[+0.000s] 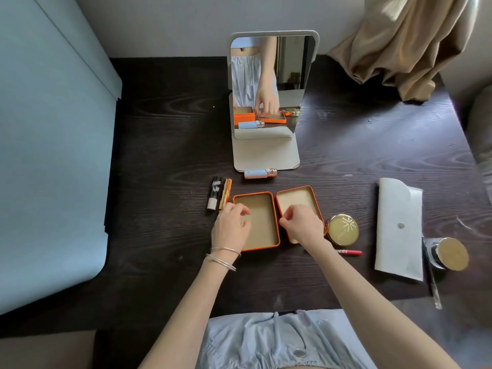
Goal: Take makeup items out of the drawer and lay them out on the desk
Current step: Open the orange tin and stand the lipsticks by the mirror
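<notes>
Step, arranging tin halves: left hand (231,227) loosely curled over orange tin base (262,230), grasping nothing evident; right hand (302,224) likewise over lid (294,199); advisable to square both edges on table (165,145).

A home bedroom — mirror (269,83), curtain (399,46), dark desk (165,134).

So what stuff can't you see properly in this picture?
- Drawer: not in the head view at all.
- Red pencil: one end hidden under the right hand's forearm.
- Gold compact: lettering too small.
- Orange tin halves: partly covered by both hands, left hand included.
</notes>
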Action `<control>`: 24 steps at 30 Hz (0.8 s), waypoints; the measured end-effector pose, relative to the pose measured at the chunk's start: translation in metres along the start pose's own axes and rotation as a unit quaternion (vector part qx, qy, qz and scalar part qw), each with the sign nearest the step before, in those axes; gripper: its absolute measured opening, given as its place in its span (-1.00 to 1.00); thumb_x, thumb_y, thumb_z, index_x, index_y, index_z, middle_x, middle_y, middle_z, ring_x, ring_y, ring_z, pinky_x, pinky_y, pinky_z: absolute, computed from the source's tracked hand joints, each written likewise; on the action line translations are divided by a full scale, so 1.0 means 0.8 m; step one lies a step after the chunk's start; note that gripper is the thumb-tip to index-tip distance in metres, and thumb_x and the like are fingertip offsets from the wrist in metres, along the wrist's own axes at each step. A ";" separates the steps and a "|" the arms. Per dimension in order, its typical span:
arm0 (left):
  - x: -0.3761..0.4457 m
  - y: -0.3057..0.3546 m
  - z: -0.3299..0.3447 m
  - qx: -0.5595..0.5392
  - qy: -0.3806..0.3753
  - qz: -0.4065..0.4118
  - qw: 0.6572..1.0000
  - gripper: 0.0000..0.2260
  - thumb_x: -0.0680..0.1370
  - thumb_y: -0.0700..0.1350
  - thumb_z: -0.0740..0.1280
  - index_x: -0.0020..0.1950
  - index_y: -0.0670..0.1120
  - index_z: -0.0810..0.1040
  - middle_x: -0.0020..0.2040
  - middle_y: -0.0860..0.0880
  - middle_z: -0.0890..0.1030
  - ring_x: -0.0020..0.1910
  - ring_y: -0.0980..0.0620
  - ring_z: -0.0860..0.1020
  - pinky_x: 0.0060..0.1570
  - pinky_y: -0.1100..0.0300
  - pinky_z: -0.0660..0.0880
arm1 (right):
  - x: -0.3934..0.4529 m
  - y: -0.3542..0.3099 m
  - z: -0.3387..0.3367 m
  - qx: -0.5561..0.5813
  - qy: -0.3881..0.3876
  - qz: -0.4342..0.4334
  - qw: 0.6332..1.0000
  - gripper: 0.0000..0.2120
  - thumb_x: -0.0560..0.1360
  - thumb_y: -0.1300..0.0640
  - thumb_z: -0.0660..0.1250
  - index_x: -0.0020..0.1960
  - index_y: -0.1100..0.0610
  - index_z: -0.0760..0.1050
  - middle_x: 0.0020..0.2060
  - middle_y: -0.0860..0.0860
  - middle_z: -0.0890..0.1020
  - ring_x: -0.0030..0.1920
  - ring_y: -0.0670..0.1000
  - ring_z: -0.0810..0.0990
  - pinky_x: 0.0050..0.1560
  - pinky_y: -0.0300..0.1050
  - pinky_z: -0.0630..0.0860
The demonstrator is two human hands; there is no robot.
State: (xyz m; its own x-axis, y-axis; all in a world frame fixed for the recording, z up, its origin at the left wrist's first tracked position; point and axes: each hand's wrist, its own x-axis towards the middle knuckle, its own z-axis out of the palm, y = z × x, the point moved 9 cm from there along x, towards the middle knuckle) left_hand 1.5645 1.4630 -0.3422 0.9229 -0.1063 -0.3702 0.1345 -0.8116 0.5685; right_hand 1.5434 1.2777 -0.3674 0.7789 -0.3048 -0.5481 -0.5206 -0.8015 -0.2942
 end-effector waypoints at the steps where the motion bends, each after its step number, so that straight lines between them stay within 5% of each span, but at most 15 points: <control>1: -0.002 0.000 -0.002 -0.015 0.007 -0.001 1.000 -0.87 0.53 -0.18 0.28 0.03 -0.04 0.55 0.07 0.02 0.52 -0.03 0.04 0.54 -0.06 0.17 0.51 | -0.004 0.001 -0.008 0.032 0.023 -0.003 0.999 -0.88 0.47 0.09 0.27 -0.07 0.11 0.52 -0.05 0.03 0.60 -0.02 0.08 0.55 -0.16 -0.13 0.37; 5: -0.004 -0.004 -0.007 -0.095 0.020 -0.021 0.995 -0.85 0.54 -0.20 0.26 -0.03 -0.04 0.62 0.00 0.02 0.63 -0.06 0.08 0.57 0.03 0.13 0.53 | -0.026 -0.010 -0.056 0.178 0.115 -0.069 0.975 -0.92 0.47 0.22 0.27 -0.12 0.25 0.46 -0.07 0.12 0.51 -0.02 0.13 0.49 -0.07 -0.14 0.32; 9: -0.004 -0.002 0.002 -0.212 0.005 -0.058 0.976 -0.82 0.57 -0.19 0.24 0.08 -0.08 0.62 0.02 -0.04 0.66 0.02 0.01 0.61 0.10 0.04 0.55 | -0.051 -0.030 -0.087 0.320 0.085 -0.112 0.937 -0.97 0.51 0.24 0.26 -0.07 0.17 0.47 -0.17 0.02 0.57 -0.21 -0.06 0.50 -0.26 -0.33 0.41; 13: -0.008 0.005 0.007 -0.384 -0.038 -0.119 0.915 -0.75 0.61 -0.10 0.20 0.21 -0.16 0.54 0.06 -0.08 0.62 0.01 0.03 0.58 0.03 0.19 0.56 | -0.049 -0.033 -0.077 0.457 0.060 -0.080 0.884 -0.87 0.53 0.21 0.20 -0.17 0.07 0.42 -0.29 -0.07 0.49 -0.28 -0.09 0.41 -0.28 -0.20 0.37; 15: -0.012 0.006 0.005 -0.432 -0.050 -0.129 0.891 -0.79 0.61 -0.07 0.21 0.13 -0.12 0.54 -0.02 -0.04 0.61 -0.01 0.00 0.58 0.08 0.10 0.54 | -0.041 -0.029 -0.050 0.499 0.028 -0.035 0.865 -0.87 0.54 0.19 0.20 -0.16 0.04 0.44 -0.26 -0.05 0.49 -0.23 -0.05 0.43 -0.22 -0.11 0.38; 19: -0.014 -0.024 0.001 -0.362 -0.023 -0.157 0.918 -0.73 0.56 -0.05 0.28 0.22 -0.11 0.55 0.07 -0.08 0.62 0.07 -0.08 0.58 0.16 -0.07 0.52 | -0.035 -0.016 -0.005 0.456 -0.004 0.009 0.890 -0.93 0.52 0.12 0.30 -0.13 0.05 0.50 -0.11 0.02 0.59 -0.05 0.02 0.54 0.04 0.11 0.54; 24: -0.025 -0.048 0.015 -0.303 -0.040 -0.202 0.931 -0.95 0.48 -0.09 0.40 -0.08 -0.03 0.62 -0.02 -0.10 0.65 0.02 -0.08 0.62 0.11 -0.07 0.55 | -0.033 -0.005 0.007 0.292 0.006 0.014 0.956 -0.80 0.54 0.09 0.29 0.08 0.17 0.57 -0.01 0.05 0.62 0.03 0.04 0.57 0.03 0.00 0.54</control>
State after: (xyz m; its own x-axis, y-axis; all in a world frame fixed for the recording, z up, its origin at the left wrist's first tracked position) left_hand 1.5366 1.4895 -0.3652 0.7263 0.0751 -0.6833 0.6657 -0.3246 0.6719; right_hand 1.5231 1.2919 -0.3564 0.7637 -0.3306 -0.5545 -0.6454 -0.3704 -0.6680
